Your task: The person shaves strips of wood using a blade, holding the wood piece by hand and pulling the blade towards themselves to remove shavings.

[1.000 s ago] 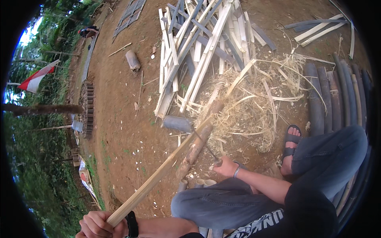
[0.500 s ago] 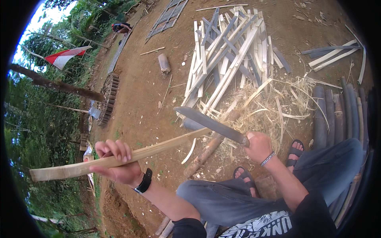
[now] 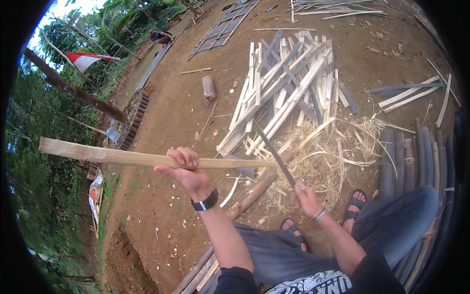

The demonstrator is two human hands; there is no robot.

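Where the knees were bent: grey trousers (image 3: 289, 247) filled the lower middle and right, with dark sandals (image 3: 352, 210) on bare earth (image 3: 142, 210).
Left grip (image 3: 186, 171): fingers curled over a pale strip (image 3: 127, 157), holding it near mid-length; thumb stretched out beneath. A black wristband (image 3: 204, 201) circled the wrist.
Right grip (image 3: 308, 202): closed around the handle of a long knife (image 3: 275, 156), whose blade slanted up and leftward.
Strip's place: raised above the earth, running left to right, its right end behind the blade and near a log (image 3: 254, 192); whether it touched the log could not be told.
Strip's look: cream to tan, nearly straight, grained lengthwise, broad and blunt at the left, thinner toward the right.
Underfoot: brown soil flecked with small pale chips; the log lay slantwise on it.
Shavings (image 3: 313, 171): a tangled straw-coloured heap beside the log.
Dark bamboo poles (image 3: 399, 161): long and round, side by side at the right.
Pile of split strips (image 3: 293, 88): pale and grey faces crisscrossed beyond the shavings.
Short cylinder (image 3: 209, 87): on its own, left of the pile.
Lattice frame (image 3: 223, 30): flat on the soil, farther off.
Yard's edge: a row of short round pieces (image 3: 137, 120); beyond, another person (image 3: 162, 37) bent low.
Backdrop: a red-and-white flag (image 3: 88, 61), dense green trees (image 3: 39, 117), bright sky (image 3: 63, 10).
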